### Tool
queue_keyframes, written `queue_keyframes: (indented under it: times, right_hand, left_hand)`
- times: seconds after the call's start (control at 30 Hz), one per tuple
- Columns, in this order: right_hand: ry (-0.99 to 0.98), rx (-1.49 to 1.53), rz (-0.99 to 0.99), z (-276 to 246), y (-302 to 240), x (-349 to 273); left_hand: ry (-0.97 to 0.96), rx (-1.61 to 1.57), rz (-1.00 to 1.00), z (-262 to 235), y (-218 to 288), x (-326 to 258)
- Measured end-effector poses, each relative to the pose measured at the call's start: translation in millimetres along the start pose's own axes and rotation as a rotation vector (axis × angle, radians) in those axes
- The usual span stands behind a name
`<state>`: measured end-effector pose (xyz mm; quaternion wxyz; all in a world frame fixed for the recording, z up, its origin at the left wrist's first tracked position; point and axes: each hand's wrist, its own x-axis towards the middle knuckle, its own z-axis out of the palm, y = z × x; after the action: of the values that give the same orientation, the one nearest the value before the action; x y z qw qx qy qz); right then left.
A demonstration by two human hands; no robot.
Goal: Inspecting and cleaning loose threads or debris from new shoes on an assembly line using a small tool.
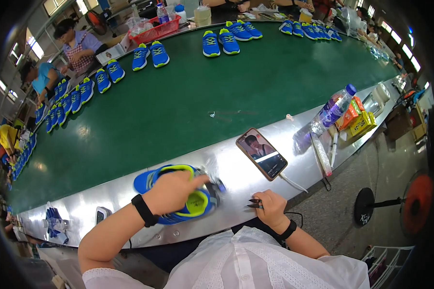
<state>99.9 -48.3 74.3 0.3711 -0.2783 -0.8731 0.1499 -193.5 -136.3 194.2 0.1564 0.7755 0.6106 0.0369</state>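
Observation:
A pair of blue sneakers [182,219] with lime-green linings lies on the metal edge of the table in front of me. My left hand [171,191] is over the pair, gripping at the collars, its index finger pointing right; its other fingertips are partly hidden. The heel ends beside that hand are smeared by motion. Right of the shoes, my right hand [271,208] is closed around small black thread snips [254,203], their blades pointing left. A phone [262,154] with a lit screen lies beyond my right hand, plugged into a white cable.
Blue sneakers [211,44] line the far side of the green conveyor belt [178,96]. A purple-labelled bottle [333,110], small orange and yellow boxes [362,124] and a clear jar [376,98] stand at right. A fan [414,204] is on the floor; co-workers sit across.

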Motion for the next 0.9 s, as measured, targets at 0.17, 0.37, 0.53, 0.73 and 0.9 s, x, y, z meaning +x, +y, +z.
queue_keyframes:
  times: [0.17, 0.37, 0.53, 0.73, 0.9]
  right_hand:
    - [-0.017, 0.006, -0.005, -3.8, -2.1, 1.6]
    - [-0.041, 0.047, 0.033, -4.4, -2.9, -0.3]
    - [-0.070, 0.079, 0.059, -4.4, -11.9, 5.4]
    - [-0.069, 0.078, 0.041, -6.6, -12.8, 8.5]
    - [-0.061, 0.087, 0.031, -0.1, -13.7, 6.6]
  left_hand:
    - [0.026, 0.262, 0.474, -1.6, 33.8, -21.6]
    - [0.011, 0.210, 0.492, 1.5, 52.0, -66.1]
    - [0.151, -0.167, 0.147, 5.2, 66.3, -84.2]
    - [0.373, 0.005, -0.212, 14.1, 83.7, -57.3]
    - [0.430, -0.136, -0.284, 34.8, 66.2, -65.5]
